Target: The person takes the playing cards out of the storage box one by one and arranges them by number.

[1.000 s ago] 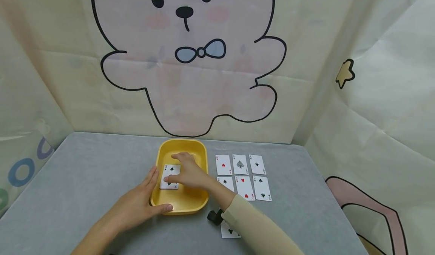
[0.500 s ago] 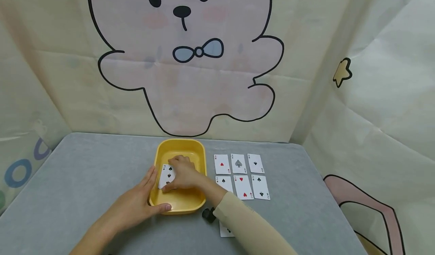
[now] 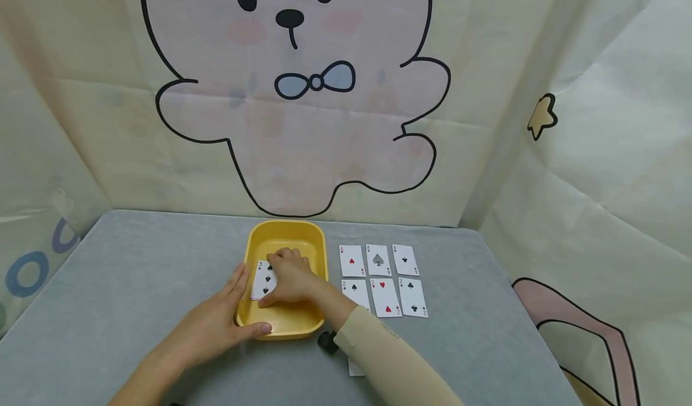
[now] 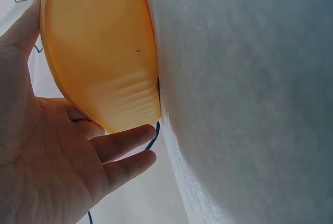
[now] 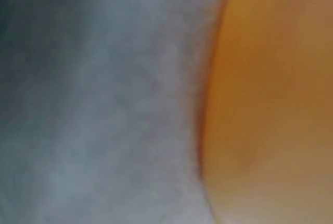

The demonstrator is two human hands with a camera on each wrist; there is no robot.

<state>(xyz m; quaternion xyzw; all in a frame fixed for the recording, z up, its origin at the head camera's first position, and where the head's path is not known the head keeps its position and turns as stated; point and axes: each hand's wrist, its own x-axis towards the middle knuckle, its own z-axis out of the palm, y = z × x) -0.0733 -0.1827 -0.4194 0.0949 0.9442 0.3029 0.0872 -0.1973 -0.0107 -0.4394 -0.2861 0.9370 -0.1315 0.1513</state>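
Observation:
A yellow tray [image 3: 285,329] stands on the grey table. Inside it, toward the left, lies a playing card [image 3: 262,280], a three of spades, on a small pile. My right hand [image 3: 292,278] reaches over the tray and grips the card at its right side, thumb at the near edge and fingers at the far edge; its palm covers part of the card. My left hand [image 3: 224,307] rests against the tray's left near corner, thumb at the near rim and fingers along the left side. In the left wrist view the outer fingers [image 4: 125,143] are extended beside the yellow wall.
Right of the tray, aces [image 3: 378,260] lie in a row of three, with a row of three twos [image 3: 386,298] below. Another card [image 3: 354,367] shows partly from under the right sleeve. A black wrist camera [image 3: 327,342] sits by that sleeve. A printed cloth wall [image 3: 346,154] stands behind the table.
My right hand has lowered onto the card, and its thumb has moved to the near edge. The left hand keeps its place at the tray.

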